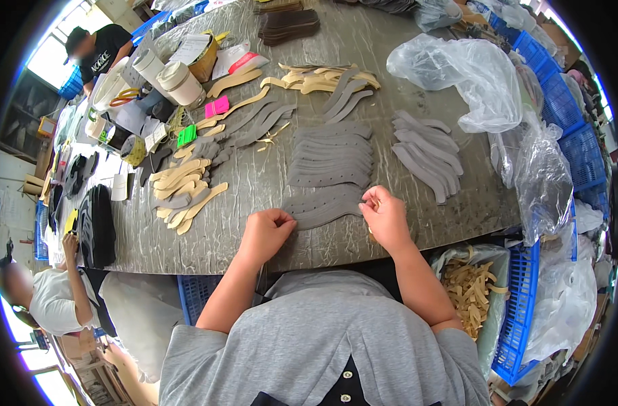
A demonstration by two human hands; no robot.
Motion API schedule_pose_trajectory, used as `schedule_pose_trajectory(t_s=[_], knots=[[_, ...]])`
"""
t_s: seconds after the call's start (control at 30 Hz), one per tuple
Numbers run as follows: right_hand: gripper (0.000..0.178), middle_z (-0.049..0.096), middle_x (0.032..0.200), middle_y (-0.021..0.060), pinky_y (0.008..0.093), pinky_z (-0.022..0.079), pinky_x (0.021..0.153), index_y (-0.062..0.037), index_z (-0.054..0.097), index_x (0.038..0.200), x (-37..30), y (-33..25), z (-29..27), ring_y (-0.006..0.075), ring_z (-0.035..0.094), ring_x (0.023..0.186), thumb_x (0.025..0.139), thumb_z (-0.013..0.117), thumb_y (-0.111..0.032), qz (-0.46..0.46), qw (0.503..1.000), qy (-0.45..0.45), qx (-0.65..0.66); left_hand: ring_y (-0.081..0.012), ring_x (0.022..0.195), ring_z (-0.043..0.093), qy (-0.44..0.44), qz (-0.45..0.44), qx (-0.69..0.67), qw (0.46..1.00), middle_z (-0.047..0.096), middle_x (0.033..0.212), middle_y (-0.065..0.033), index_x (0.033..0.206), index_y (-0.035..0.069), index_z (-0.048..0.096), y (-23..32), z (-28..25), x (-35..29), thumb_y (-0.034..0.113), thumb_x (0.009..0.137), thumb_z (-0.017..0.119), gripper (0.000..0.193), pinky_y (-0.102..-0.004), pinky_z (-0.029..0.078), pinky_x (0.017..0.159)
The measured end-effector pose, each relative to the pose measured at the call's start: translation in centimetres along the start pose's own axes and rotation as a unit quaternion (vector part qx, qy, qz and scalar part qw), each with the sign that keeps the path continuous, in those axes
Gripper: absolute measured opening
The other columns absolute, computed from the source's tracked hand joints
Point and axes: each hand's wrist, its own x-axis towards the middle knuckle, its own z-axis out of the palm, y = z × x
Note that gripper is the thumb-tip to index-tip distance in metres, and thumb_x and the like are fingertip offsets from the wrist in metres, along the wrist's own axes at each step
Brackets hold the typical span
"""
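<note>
A grey curved strip with small holes [322, 205] lies flat on the table in front of me. My left hand [265, 235] is closed in a pinch on its left end. At the strip's right end is my right hand [386, 218], fingers pinched together; a bit of pale yellow scrap shows at the fingertips, and its full shape is hidden. Just beyond lies an overlapping row of similar grey strips [331, 154]. Farther right sits another group of grey curved pieces [427, 155].
Tan and grey curved pieces [180, 183] lie in a heap on the left, with more tan pieces [322, 79] farther back. Clear plastic bags [461, 74] cover the right side. A bin of tan scraps [468, 294] stands below the table's right edge. Two people work at the left.
</note>
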Motion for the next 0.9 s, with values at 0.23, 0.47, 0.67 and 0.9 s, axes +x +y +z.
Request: schedule_pose_trajectory(t_s=[0.23, 0.47, 0.67, 0.9], knots=[[0.026, 0.053, 0.087, 0.0070, 0.0385, 0.051, 0.058, -0.0185, 0.073, 0.105, -1.4, -1.9, 0.6, 0.0235, 0.062, 0.074, 0.082, 0.066, -0.008, -0.220, 0.930, 0.002, -0.294, -0.0199, 0.065, 0.066, -0.002, -0.004, 0.026, 1.000, 0.070, 0.074, -0.0146, 0.087, -0.001, 0.072, 0.5, -0.1, 0.0, 0.014, 0.080, 0.072, 0.017, -0.0325, 0.052, 0.063], [0.048, 0.050, 0.096, 0.0063, 0.0323, 0.053, 0.055, -0.0303, 0.069, 0.122, -2.0, -3.0, 2.1, 0.0209, 0.059, 0.070, 0.079, 0.061, -0.010, -0.309, 0.863, -0.129, -0.378, -0.0144, 0.063, 0.062, 0.016, 0.054, 0.036, 0.998, 0.069, 0.072, -0.0112, 0.087, -0.001, 0.071, 0.6, 0.2, 0.0, 0.013, 0.080, 0.073, 0.016, -0.0307, 0.050, 0.060], [0.050, 0.052, 0.100, 0.0080, 0.0316, 0.053, 0.054, -0.0351, 0.066, 0.127, -2.4, -3.7, 3.6, 0.0189, 0.058, 0.066, 0.082, 0.061, -0.013, -0.336, 0.841, -0.142, -0.401, -0.0181, 0.067, 0.062, 0.044, 0.131, 0.129, 0.982, 0.067, 0.076, -0.0130, 0.087, 0.000, 0.069, 0.7, 0.3, 0.1, 0.012, 0.082, 0.072, 0.013, -0.0334, 0.050, 0.063], [0.030, 0.059, 0.096, 0.0058, 0.0350, 0.053, 0.057, -0.0244, 0.072, 0.112, -2.1, -2.8, 2.9, 0.0224, 0.065, 0.070, 0.084, 0.067, -0.015, -0.284, 0.919, -0.056, -0.268, -0.0238, 0.067, 0.061, 0.033, 0.153, 0.058, 0.986, 0.065, 0.080, -0.0144, 0.092, 0.001, 0.067, 2.2, 0.0, -1.6, 0.007, 0.085, 0.070, 0.010, -0.0326, 0.050, 0.064]])
